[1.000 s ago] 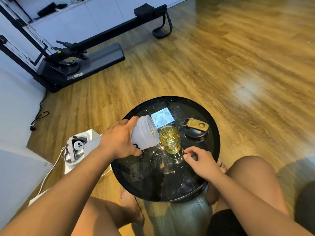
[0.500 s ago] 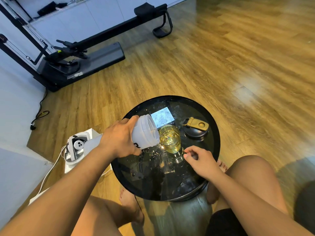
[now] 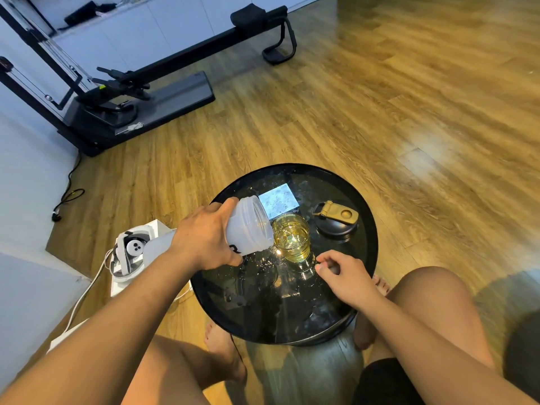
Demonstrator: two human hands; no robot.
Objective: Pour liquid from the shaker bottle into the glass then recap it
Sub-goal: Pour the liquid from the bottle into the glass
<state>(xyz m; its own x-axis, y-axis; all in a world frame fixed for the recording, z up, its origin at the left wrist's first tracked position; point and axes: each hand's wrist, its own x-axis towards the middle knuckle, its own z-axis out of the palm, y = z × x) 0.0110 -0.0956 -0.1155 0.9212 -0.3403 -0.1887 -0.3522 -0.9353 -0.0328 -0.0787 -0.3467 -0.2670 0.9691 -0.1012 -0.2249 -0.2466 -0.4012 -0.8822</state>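
Shaker bottle (image 3: 248, 226) – tipped near level, long axis pointing right, mouth at glass (image 3: 292, 238) rim, gripped in curled fingers of left hand (image 3: 204, 238) | cap (image 3: 336, 222) – on tabletop (image 3: 263, 311) beyond glass, nearer right hand (image 3: 344, 276), fingers loosely curled, empty

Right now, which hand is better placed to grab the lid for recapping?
Likely right. The right hand holds nothing and is nearer the lid; the left hand grips the tilted shaker bottle at the glass.
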